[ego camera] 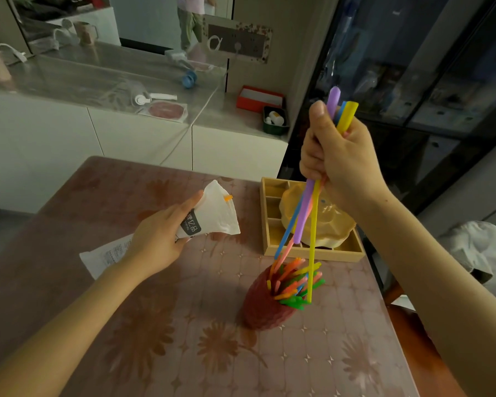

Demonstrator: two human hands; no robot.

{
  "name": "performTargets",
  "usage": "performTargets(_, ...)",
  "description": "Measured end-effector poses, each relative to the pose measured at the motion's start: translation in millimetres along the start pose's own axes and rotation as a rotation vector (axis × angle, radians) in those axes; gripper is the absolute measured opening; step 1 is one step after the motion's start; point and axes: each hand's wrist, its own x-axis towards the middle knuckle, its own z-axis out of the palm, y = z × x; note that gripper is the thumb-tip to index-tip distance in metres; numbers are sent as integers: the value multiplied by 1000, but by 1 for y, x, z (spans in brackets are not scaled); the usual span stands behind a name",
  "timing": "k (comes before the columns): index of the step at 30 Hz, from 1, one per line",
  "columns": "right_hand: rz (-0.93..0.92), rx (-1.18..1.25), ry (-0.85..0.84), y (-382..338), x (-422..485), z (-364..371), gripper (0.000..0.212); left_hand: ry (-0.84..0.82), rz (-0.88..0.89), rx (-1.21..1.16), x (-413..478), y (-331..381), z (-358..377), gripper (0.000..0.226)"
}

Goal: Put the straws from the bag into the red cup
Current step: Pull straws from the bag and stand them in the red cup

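We observe the right hand (341,159) closed in a fist around a bundle of long straws (307,213): purple, yellow, blue and pink. Their upper ends stick out above the fist toward 12 o'clock; their lower ends hang down toward 6 o'clock. The yellow one reaches into the mouth of the red cup (262,309).

The red cup stands on the table (155,339), already holding many short coloured straws (295,282) fanned out at its rim.

At 9 o'clock from the cup, the left hand (158,239) grips the white straw bag (209,216) around its middle. The bag's open end flares toward 1 o'clock, with one orange straw tip (228,198) poking through its side.

At 12 o'clock from the cup, a wooden compartment tray (272,224) holds a yellow lobed dish (327,222).
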Motion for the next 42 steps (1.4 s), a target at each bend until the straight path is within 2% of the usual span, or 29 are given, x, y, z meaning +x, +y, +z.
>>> performTargets(4, -65, -18, -22, -5, 8, 0, 39, -9, 12, -3, 0, 1, -1, 104)
performTargets(12, -46, -25, -61, 5, 7, 2, 37, -16, 10, -14, 0, 2, -1, 103)
performTargets(19, -135, -34, -76, 7, -16, -15, 38, -30, 13, -3, 0, 1, 2, 103)
performTargets(26, -124, -1, -56, 12, -25, -25, 39, -34, 11, 7, 1, 3, 8, 103)
performTargets(34, -214, 51, -134, 7, -36, -33, 37, -31, 22, 12, 2, 1, 8, 103)
performTargets(42, -237, 54, -45, 5, -45, -47, 47, -47, 17, 11, 4, 0, 10, 105)
